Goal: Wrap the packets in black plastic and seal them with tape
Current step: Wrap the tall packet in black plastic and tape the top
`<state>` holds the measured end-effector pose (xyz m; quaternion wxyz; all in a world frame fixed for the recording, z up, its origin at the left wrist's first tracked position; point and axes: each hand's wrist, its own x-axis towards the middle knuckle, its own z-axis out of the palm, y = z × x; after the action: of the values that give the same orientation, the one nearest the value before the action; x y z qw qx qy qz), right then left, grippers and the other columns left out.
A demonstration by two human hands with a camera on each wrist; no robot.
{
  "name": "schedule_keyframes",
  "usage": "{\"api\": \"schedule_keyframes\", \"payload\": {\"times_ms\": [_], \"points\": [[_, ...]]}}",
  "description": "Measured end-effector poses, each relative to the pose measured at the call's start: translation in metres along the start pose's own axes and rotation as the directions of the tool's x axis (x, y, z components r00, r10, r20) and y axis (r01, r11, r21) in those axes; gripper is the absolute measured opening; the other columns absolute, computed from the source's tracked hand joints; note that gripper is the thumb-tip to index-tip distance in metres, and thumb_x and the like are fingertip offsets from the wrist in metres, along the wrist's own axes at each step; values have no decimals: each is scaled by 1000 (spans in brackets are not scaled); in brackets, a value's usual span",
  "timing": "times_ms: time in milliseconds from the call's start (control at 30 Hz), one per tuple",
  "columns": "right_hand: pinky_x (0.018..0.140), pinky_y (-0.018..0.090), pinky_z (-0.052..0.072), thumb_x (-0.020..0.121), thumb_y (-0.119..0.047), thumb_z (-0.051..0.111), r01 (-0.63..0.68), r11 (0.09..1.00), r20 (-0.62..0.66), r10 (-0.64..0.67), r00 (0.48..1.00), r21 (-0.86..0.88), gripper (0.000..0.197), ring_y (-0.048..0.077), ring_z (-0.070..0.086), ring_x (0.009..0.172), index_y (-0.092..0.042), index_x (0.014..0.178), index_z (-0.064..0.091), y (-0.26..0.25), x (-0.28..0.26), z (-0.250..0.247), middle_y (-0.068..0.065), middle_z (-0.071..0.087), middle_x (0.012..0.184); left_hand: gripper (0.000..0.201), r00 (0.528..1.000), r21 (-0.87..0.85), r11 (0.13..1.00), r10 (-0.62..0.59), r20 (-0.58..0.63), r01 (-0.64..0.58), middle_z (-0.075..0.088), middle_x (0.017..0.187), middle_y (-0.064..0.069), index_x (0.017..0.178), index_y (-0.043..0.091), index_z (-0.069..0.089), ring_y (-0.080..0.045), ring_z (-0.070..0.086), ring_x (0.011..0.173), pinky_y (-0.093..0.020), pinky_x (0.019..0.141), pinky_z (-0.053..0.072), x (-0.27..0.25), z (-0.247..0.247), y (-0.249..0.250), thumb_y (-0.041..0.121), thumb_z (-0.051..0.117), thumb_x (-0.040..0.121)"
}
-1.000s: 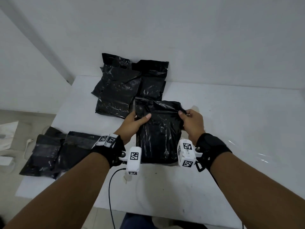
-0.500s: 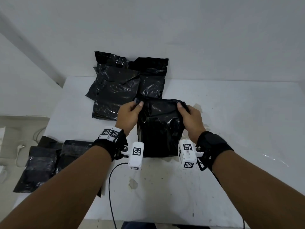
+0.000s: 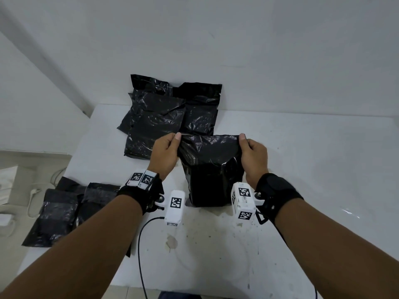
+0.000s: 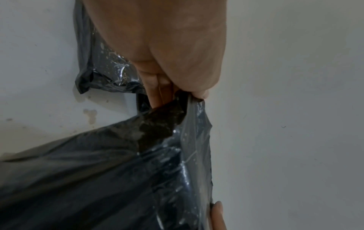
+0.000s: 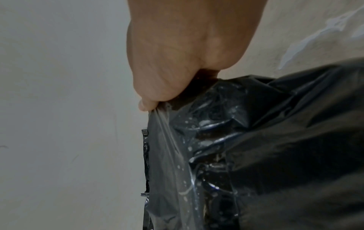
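Note:
A black plastic bag (image 3: 212, 169) with a bulky packet inside stands on the white table (image 3: 313, 169) in front of me. My left hand (image 3: 166, 151) pinches its top left corner and my right hand (image 3: 252, 152) pinches its top right corner, so the upper edge is stretched taut between them. In the left wrist view the left hand's fingers (image 4: 157, 87) curl into the black plastic bag (image 4: 122, 171). In the right wrist view my right hand (image 5: 157, 99) grips the black plastic bag (image 5: 265, 147) at its edge. The packet itself is hidden by the plastic.
Several wrapped black packets (image 3: 168, 117) lie piled at the back of the table against the wall. More black packets (image 3: 64, 210) lie at the table's left edge. A thin cable (image 3: 140, 244) runs off the front edge. A clear plastic scrap (image 3: 349, 211) lies at the right.
Both hands have lifted the bag's top edge up and away from me and pulled it taut; the bag now stands taller. The head view has tilted up a little.

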<state>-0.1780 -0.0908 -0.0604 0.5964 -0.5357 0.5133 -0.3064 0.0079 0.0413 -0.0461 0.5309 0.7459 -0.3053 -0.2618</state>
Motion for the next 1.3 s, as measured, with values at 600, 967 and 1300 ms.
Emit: {"api": "schedule_keyframes", "payload": {"times_ms": [600, 967, 1300], "points": [[89, 35, 56, 88, -18, 74, -23, 997, 329, -1, 944, 70, 20, 22, 72, 97, -9, 105, 74, 1, -14, -23, 8, 76, 101, 13, 999, -98, 995, -27, 48, 31, 73, 85, 0, 85, 21, 68, -10, 70, 82, -23, 75, 54, -2, 13, 6, 15, 64, 96], [84, 33, 58, 91, -19, 70, -64, 995, 326, 34, 945, 82, 22, 22, 73, 97, -9, 110, 72, 3, -13, -33, 7, 76, 103, 40, 959, -168, 972, -115, 259, 162, 74, 110, -8, 119, 2, 62, -16, 71, 102, -24, 86, 56, -11, 15, 3, 1, 76, 82], [70, 31, 57, 90, -3, 67, -126, 992, 362, 107, 926, 29, 17, 24, 73, 89, -11, 105, 70, 6, -7, -35, 8, 75, 97, 34, 939, -49, 991, -103, 329, 126, 74, 105, -10, 112, 4, 66, -19, 71, 99, -29, 87, 56, -2, 7, 0, 1, 78, 80]]}}
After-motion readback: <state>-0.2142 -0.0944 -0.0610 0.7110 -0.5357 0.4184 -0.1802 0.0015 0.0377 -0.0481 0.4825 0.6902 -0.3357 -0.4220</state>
